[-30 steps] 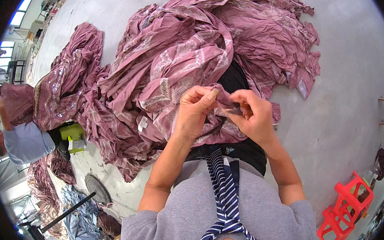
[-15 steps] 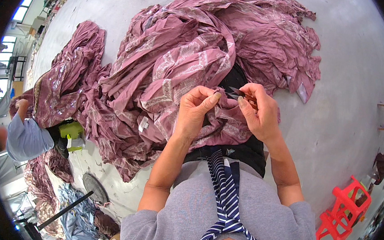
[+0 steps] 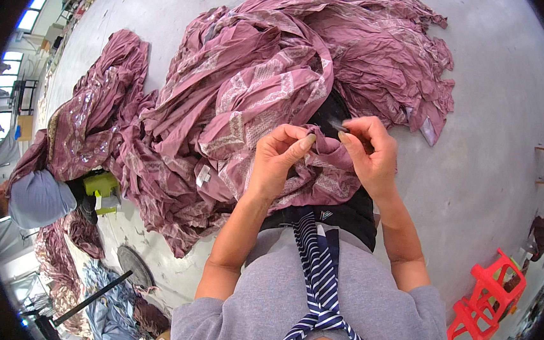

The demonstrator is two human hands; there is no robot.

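Across my lap and the floor spreads a large mauve fabric with pale patterned bands. My left hand pinches a fold of it between thumb and forefinger, in front of my waist. Just right of that pinch, my right hand is closed with fingers curled. A blurred grey tip of thread snips pokes out at its fingertips, and their handles are hidden in the hand. The snips' tip is close to the held fold; whether they touch it I cannot tell. A white label shows on the fabric left of my forearm.
To the left a person in a light blue top sits by the fabric's far end, next to a green stool. A red plastic stool lies at the right. Blue cloth and a black pole are at lower left.
The snips' blades and handles, clear before, are now mostly hidden and blurred as my right hand turned. My left hand shifted slightly right. The person at left lowered a raised hand and leaned over.
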